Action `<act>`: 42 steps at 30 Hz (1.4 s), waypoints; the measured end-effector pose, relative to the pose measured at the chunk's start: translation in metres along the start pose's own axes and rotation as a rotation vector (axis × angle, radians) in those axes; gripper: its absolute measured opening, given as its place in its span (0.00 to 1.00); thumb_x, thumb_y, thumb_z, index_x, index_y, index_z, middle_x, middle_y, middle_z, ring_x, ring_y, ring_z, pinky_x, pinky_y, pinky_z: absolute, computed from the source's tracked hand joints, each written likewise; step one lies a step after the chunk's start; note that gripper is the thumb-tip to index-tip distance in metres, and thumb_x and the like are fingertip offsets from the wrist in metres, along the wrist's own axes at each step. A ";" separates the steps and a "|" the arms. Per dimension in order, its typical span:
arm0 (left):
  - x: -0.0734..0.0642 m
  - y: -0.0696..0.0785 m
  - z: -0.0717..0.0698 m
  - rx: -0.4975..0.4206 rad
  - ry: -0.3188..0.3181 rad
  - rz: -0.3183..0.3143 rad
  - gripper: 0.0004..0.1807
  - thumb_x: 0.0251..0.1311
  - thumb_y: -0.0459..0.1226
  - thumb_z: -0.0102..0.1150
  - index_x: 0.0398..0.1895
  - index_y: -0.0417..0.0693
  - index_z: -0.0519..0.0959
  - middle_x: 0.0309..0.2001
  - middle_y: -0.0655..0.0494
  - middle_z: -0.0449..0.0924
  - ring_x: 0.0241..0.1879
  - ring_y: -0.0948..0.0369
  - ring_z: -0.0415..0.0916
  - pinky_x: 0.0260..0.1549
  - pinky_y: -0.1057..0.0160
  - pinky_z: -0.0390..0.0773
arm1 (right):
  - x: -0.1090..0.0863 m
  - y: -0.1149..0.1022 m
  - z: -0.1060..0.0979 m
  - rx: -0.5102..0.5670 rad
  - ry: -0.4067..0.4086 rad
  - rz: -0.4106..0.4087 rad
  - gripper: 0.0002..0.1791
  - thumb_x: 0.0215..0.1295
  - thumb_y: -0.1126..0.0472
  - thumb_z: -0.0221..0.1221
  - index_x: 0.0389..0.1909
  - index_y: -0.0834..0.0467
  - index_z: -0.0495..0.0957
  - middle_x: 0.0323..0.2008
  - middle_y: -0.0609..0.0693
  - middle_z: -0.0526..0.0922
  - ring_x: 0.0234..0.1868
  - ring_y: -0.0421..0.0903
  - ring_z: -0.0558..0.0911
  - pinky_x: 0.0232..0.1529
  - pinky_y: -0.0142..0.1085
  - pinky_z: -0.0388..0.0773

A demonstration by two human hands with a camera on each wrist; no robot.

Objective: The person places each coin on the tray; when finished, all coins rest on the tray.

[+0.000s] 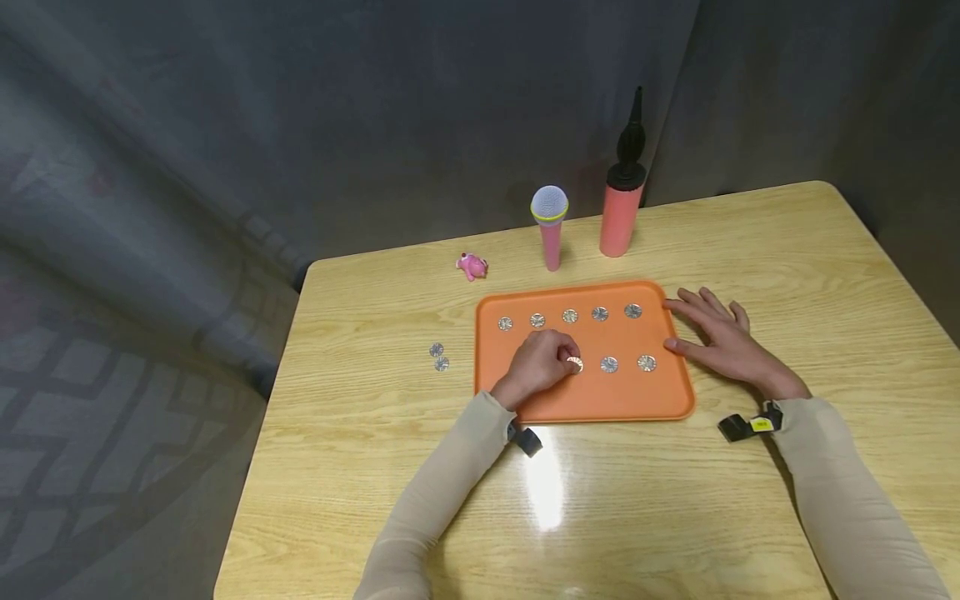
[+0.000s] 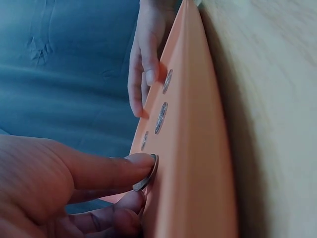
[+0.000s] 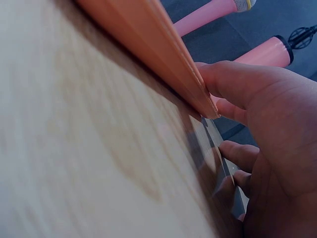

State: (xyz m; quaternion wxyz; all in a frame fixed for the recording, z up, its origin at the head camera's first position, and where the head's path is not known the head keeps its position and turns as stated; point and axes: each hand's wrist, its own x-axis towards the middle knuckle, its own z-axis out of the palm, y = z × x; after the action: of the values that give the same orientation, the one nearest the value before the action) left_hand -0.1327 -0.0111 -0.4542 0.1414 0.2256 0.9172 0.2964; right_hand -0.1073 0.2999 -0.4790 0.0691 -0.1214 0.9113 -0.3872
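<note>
Over the orange tray (image 1: 600, 407), my left hand (image 1: 537, 363) pinches a silvery coin (image 2: 147, 174) between thumb and fingertips, tilted close above the tray floor in the left wrist view. Two more coins lie flat to the right of it, one of them a coin (image 1: 609, 365) right beside it. A row of several coins, among them a coin (image 1: 570, 317), runs along the tray's far half. My right hand (image 1: 716, 337) rests at the tray's right rim, fingers spread and mostly straight, with thumb and index tips touching the rim.
Two coins (image 1: 441, 364) lie on the wooden table (image 1: 360, 467) left of the tray. Behind the tray stand a pink toy microphone (image 1: 551, 242) and a pink hand pump (image 1: 621, 221) with a black top. A small pink toy figure (image 1: 472, 266) sits at the back left. Dark curtains hang behind.
</note>
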 end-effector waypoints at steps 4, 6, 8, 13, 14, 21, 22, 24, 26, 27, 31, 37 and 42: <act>0.000 0.000 0.000 0.011 0.001 -0.002 0.02 0.56 0.36 0.70 0.31 0.50 0.86 0.26 0.61 0.80 0.28 0.69 0.71 0.27 0.75 0.66 | 0.000 0.000 0.000 0.002 -0.001 -0.005 0.39 0.68 0.51 0.62 0.76 0.53 0.59 0.78 0.69 0.48 0.81 0.67 0.35 0.71 0.67 0.18; 0.000 0.000 0.000 0.015 0.001 -0.002 0.02 0.56 0.36 0.71 0.32 0.49 0.87 0.26 0.61 0.80 0.28 0.70 0.71 0.27 0.75 0.66 | 0.000 0.000 -0.001 0.003 -0.001 -0.005 0.39 0.68 0.51 0.62 0.76 0.54 0.59 0.78 0.69 0.48 0.81 0.67 0.35 0.71 0.67 0.18; 0.000 0.000 0.000 0.016 0.001 -0.002 0.03 0.56 0.37 0.71 0.32 0.49 0.87 0.26 0.61 0.80 0.27 0.70 0.70 0.27 0.75 0.66 | 0.000 0.000 -0.001 0.004 -0.002 -0.005 0.39 0.68 0.52 0.62 0.76 0.54 0.59 0.78 0.69 0.48 0.81 0.67 0.35 0.71 0.67 0.18; 0.001 0.001 -0.001 0.024 0.000 -0.005 0.03 0.56 0.36 0.71 0.32 0.49 0.87 0.25 0.62 0.78 0.26 0.70 0.69 0.25 0.75 0.65 | 0.001 0.000 0.000 0.005 -0.002 -0.013 0.39 0.68 0.52 0.62 0.76 0.54 0.59 0.78 0.69 0.48 0.81 0.67 0.35 0.71 0.67 0.17; 0.001 0.000 -0.001 0.028 -0.001 -0.004 0.02 0.56 0.36 0.71 0.32 0.49 0.87 0.25 0.62 0.78 0.26 0.70 0.69 0.25 0.75 0.65 | 0.001 0.000 0.000 0.005 0.000 -0.020 0.38 0.68 0.52 0.62 0.76 0.55 0.59 0.78 0.69 0.48 0.80 0.68 0.35 0.70 0.67 0.17; 0.000 -0.002 -0.005 -0.030 0.020 0.029 0.02 0.58 0.35 0.67 0.33 0.48 0.87 0.26 0.59 0.81 0.26 0.71 0.69 0.26 0.76 0.66 | -0.001 0.001 0.002 0.007 0.012 -0.044 0.38 0.68 0.52 0.61 0.76 0.56 0.59 0.78 0.71 0.48 0.80 0.69 0.35 0.69 0.69 0.18; -0.001 -0.003 -0.007 -0.046 0.027 0.035 0.02 0.59 0.34 0.66 0.33 0.48 0.87 0.27 0.58 0.82 0.26 0.70 0.70 0.26 0.77 0.66 | -0.001 0.000 0.002 0.009 0.012 -0.044 0.38 0.68 0.52 0.61 0.76 0.57 0.59 0.78 0.71 0.48 0.80 0.69 0.35 0.69 0.69 0.18; -0.002 -0.003 -0.012 -0.087 0.039 0.045 0.03 0.59 0.34 0.65 0.33 0.46 0.87 0.28 0.56 0.83 0.27 0.69 0.71 0.27 0.76 0.67 | -0.001 0.000 0.001 0.011 0.014 -0.046 0.38 0.68 0.53 0.61 0.75 0.57 0.60 0.77 0.71 0.48 0.80 0.70 0.35 0.69 0.69 0.18; -0.004 -0.002 -0.019 -0.126 0.049 0.052 0.03 0.60 0.33 0.66 0.34 0.44 0.87 0.29 0.53 0.84 0.28 0.67 0.71 0.28 0.76 0.68 | -0.001 0.000 0.001 0.010 0.013 -0.044 0.38 0.68 0.52 0.61 0.76 0.57 0.59 0.77 0.71 0.48 0.80 0.70 0.35 0.69 0.69 0.17; -0.005 -0.002 -0.022 -0.141 0.054 0.054 0.03 0.60 0.34 0.66 0.35 0.43 0.87 0.29 0.51 0.84 0.28 0.67 0.71 0.28 0.75 0.68 | -0.001 0.000 0.001 0.011 0.013 -0.041 0.38 0.68 0.52 0.61 0.76 0.57 0.59 0.78 0.71 0.48 0.80 0.69 0.35 0.69 0.69 0.17; -0.008 -0.003 -0.033 -0.176 0.083 0.044 0.06 0.61 0.34 0.66 0.37 0.40 0.87 0.31 0.49 0.84 0.29 0.65 0.71 0.29 0.74 0.68 | -0.002 -0.001 0.001 0.009 0.013 -0.039 0.38 0.68 0.52 0.61 0.75 0.57 0.60 0.77 0.71 0.48 0.80 0.70 0.35 0.69 0.69 0.18; -0.014 -0.010 -0.048 -0.214 0.159 0.052 0.05 0.60 0.32 0.67 0.37 0.39 0.87 0.30 0.47 0.85 0.25 0.64 0.72 0.25 0.74 0.69 | -0.002 0.000 0.001 0.004 0.014 -0.040 0.38 0.68 0.52 0.61 0.75 0.56 0.60 0.77 0.71 0.49 0.80 0.70 0.36 0.69 0.70 0.19; -0.022 -0.019 -0.062 -0.257 0.221 0.062 0.04 0.59 0.31 0.68 0.35 0.37 0.86 0.30 0.45 0.85 0.25 0.61 0.71 0.24 0.73 0.69 | -0.001 0.001 0.001 0.007 0.013 -0.042 0.38 0.68 0.52 0.61 0.76 0.56 0.59 0.77 0.71 0.49 0.80 0.70 0.36 0.69 0.69 0.18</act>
State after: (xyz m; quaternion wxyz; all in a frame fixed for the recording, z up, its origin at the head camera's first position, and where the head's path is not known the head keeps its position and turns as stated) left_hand -0.1448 -0.0655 -0.4147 0.0580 0.1996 0.8744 0.4384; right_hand -0.1060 0.3002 -0.4801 0.0553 -0.1376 0.9077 -0.3924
